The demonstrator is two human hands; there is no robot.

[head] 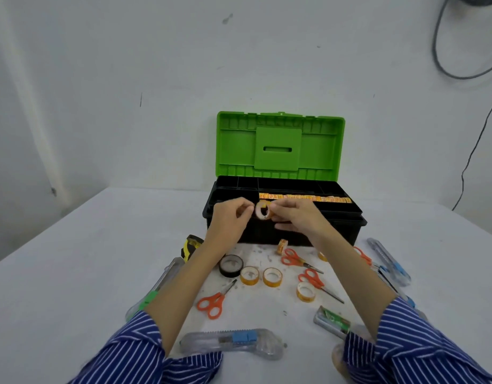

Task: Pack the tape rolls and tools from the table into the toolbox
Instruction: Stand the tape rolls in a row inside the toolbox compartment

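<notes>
A black toolbox (333, 234) with its green lid (281, 145) raised stands at the table's far side. A row of yellow tape rolls (306, 198) lies in its top tray. My right hand (292, 214) holds a small yellow tape roll (263, 211) upright over the toolbox's front edge. My left hand (231, 217) is beside that roll, fingers pinched close to its left rim. On the table lie a black tape roll (231, 265), more yellow tape rolls (249, 275), orange scissors (213, 302) and clear utility knives (233, 342).
A yellow-black tape measure (192, 245) sits behind my left forearm. A green-tipped knife (148, 297) lies left, blue-slider knives (389, 259) right, a green-labelled pack (332, 320) near my right sleeve. A white wall rises behind; cables (472, 151) hang at right.
</notes>
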